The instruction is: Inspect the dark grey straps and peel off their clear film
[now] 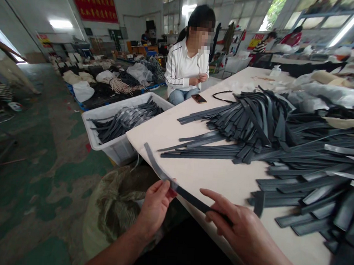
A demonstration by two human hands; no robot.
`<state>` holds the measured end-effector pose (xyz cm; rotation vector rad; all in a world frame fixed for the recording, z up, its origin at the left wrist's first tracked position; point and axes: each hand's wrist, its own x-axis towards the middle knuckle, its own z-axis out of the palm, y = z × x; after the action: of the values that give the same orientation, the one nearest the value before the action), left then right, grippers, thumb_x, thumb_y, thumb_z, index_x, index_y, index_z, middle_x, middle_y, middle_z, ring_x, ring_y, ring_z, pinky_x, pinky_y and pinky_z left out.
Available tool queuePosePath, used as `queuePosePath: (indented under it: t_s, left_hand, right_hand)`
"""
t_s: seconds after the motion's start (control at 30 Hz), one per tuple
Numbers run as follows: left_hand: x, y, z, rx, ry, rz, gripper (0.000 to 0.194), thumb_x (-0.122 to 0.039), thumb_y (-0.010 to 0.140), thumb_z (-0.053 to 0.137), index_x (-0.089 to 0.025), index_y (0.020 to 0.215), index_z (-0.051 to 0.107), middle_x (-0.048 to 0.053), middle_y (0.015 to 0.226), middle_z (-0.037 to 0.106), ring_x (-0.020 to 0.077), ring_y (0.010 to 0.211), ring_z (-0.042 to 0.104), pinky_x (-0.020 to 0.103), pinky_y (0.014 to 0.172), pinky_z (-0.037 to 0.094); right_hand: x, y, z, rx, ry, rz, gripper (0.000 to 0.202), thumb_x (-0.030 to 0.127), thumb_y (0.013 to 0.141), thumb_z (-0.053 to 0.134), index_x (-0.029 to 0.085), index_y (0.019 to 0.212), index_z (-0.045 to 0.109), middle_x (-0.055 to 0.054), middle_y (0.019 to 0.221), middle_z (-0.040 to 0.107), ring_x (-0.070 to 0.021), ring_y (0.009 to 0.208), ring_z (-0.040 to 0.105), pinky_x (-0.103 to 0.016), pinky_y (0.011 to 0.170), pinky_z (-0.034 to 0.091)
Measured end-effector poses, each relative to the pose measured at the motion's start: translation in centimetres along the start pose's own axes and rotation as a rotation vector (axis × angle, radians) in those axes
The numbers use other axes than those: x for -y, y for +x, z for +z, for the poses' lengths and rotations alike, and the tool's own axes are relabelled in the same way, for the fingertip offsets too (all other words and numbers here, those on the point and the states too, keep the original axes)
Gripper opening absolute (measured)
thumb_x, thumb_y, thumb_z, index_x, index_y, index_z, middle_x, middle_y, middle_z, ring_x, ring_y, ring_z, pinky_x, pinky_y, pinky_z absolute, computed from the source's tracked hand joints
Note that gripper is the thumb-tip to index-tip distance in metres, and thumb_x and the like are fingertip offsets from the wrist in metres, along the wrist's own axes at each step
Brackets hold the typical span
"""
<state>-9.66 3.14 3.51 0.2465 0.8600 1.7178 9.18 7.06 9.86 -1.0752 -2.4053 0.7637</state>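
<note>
Head view: dark strap [173,184], thin, light and limp by the look of it, spans both hands at 6 o'clock over the bench [210,172] edge. Left hand [154,208] pinches its middle; right hand [237,229] grips the near end. Best held near both ends. Strap pile [286,145] at 2 o'clock.

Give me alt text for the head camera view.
Both hands, left hand and right hand, hold one dark strap over a table heaped with straps. A seated person works beyond, beside a bin.

Daylight from high windows [274,9] and a ceiling tube [61,24] — both glare white. Edges bend wide-angle; shadows stay soft.
</note>
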Motion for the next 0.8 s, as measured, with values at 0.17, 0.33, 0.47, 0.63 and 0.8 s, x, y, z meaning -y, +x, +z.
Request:
queuePosePath:
  t_s: [0.17, 0.33, 0.47, 0.63, 0.8]
  left_hand:
    - [0.5, -0.7, 0.7, 0.099, 0.04, -0.066, 0.02, -0.032, 0.074, 0.082, -0.015, 0.083, 0.076, 0.006, 0.085, 0.075, 0.0148, 0.076, 0.066, 0.027, 0.075, 0.053]
    - [0.8, -0.6, 0.2, 0.066, 0.039, -0.037, 0.018, -0.031, 0.074, 0.082, -0.016, 0.08, 0.076, 0.006, 0.084, 0.075, 0.0148, 0.076, 0.066, 0.027, 0.076, 0.053]
    - [0.9, -0.3, 0.0, 0.06, 0.037, -0.029, 0.02, -0.031, 0.073, 0.083, -0.015, 0.081, 0.076, 0.006, 0.085, 0.075, 0.0146, 0.076, 0.066, 0.026, 0.076, 0.053]
    - [1.9, -0.6, 0.7, 0.121, 0.004, -0.091, 0.021, -0.031, 0.074, 0.082, -0.014, 0.085, 0.076, 0.006, 0.086, 0.075, 0.0136, 0.077, 0.066, 0.025, 0.075, 0.053]
    - [1.5, -0.6, 0.2, 0.036, -0.001, -0.052, 0.021, -0.032, 0.071, 0.085, -0.015, 0.08, 0.076, 0.005, 0.083, 0.075, 0.0131, 0.072, 0.065, 0.025, 0.071, 0.053]
  right_hand:
    - [0.1, 0.2, 0.6, -0.066, -0.07, -0.012, 0.038, 0.023, 0.093, 0.049, 0.03, 0.129, 0.059, 0.003, 0.077, 0.076, -0.0169, 0.062, 0.072, -0.023, 0.053, 0.047]
    - [-0.4, 0.2, 0.7, -0.053, -0.079, -0.016, 0.041, 0.024, 0.092, 0.05, 0.028, 0.132, 0.056, 0.002, 0.076, 0.076, -0.0175, 0.062, 0.072, -0.023, 0.052, 0.048]
    - [-1.1, -0.4, 0.6, -0.027, -0.035, 0.005, 0.039, 0.025, 0.093, 0.048, 0.03, 0.131, 0.055, 0.005, 0.071, 0.074, -0.0152, 0.059, 0.071, -0.021, 0.051, 0.047]
    - [-0.8, 0.0, 0.5, -0.037, -0.09, 0.02, 0.04, 0.026, 0.094, 0.046, 0.028, 0.133, 0.055, 0.001, 0.08, 0.076, -0.0178, 0.064, 0.072, -0.024, 0.054, 0.048]
    - [-0.9, -0.9, -1.3, 0.013, 0.001, 0.03, 0.037, 0.026, 0.093, 0.051, 0.031, 0.13, 0.055, 0.006, 0.072, 0.073, -0.0127, 0.055, 0.068, -0.021, 0.051, 0.046]
